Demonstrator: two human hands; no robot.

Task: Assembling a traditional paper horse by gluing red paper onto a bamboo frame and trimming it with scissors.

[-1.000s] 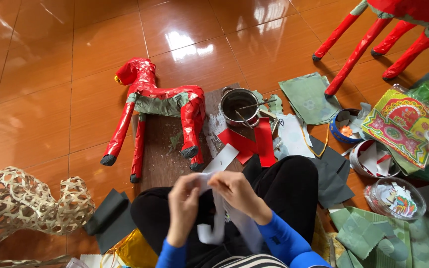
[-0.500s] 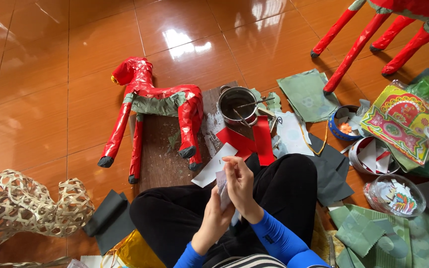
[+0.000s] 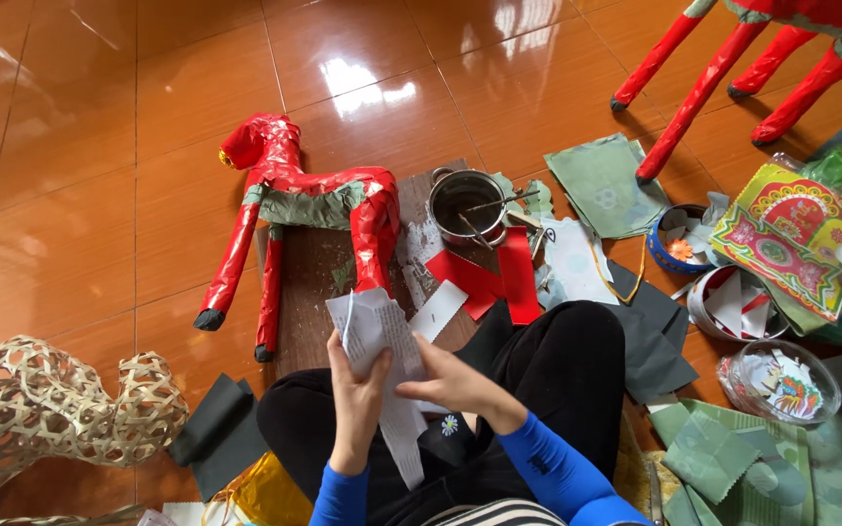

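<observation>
A sheet of white paper (image 3: 379, 336) is held over the lap by both hands: the left hand (image 3: 358, 394) is closed on its lower left edge, and the right hand (image 3: 452, 382) pinches it from the right. A narrow strip hangs down from the sheet between the wrists. Just beyond the paper, a red paper-covered horse figure (image 3: 299, 200) lies on a dark wooden board (image 3: 319, 278). A metal pot (image 3: 467, 203) stands to the right of the horse, with red paper pieces (image 3: 489, 278) just below the pot. A woven bamboo frame (image 3: 46, 414) lies well to the left of the horse.
</observation>
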